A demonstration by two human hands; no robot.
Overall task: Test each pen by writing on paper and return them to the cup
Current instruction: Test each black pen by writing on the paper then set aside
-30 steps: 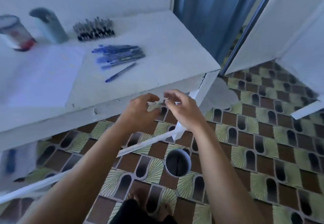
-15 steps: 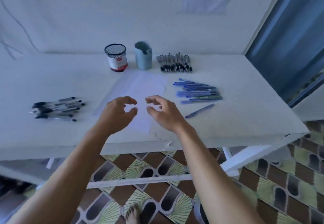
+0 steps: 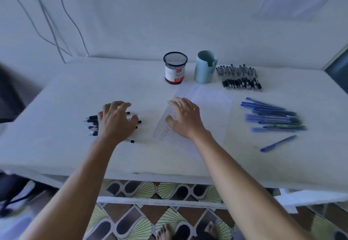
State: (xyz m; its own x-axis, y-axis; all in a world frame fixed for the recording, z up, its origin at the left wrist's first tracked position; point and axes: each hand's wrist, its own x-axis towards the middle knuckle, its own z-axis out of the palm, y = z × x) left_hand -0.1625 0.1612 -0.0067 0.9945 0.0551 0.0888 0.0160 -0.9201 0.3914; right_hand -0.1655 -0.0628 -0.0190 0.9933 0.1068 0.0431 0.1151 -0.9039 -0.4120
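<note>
White wall behind, thin cables (image 3: 47,23) hanging down it at far left. White table (image 3: 56,145) runs across the whole view, with patterned floor tiles (image 3: 143,190) below its near edge and bare feet (image 3: 165,232) at the bottom. Left part of the table: small bunch of black pens (image 3: 92,121) lying roughly side by side, tips pointing left, mostly covered by the left hand (image 3: 114,123). That hand is palm down, its fingers spread wide and half bent over the bunch; no finger is plainly closed around a pen, and contact of the fingertips is unclear. Centre back: black mesh pen cup (image 3: 175,68) with a white and red label, upright; nothing sticks up above its rim. Right hand (image 3: 185,119) is in front of the cup, palm down on the left part of the paper sheet (image 3: 214,108), fingers loosely spread and relaxed, holding nothing. Faint rows of marks show on the paper by that hand. Just right of the mesh cup is a pale blue-green holder (image 3: 205,67) with a notched rim, upright. Beside it, a neat row of black-and-clear pens (image 3: 239,79) lies flat near the back edge. Right of the paper, a loose pile of blue pens (image 3: 273,115). One single blue pen (image 3: 278,143) lies apart, nearer the front, angled.
</note>
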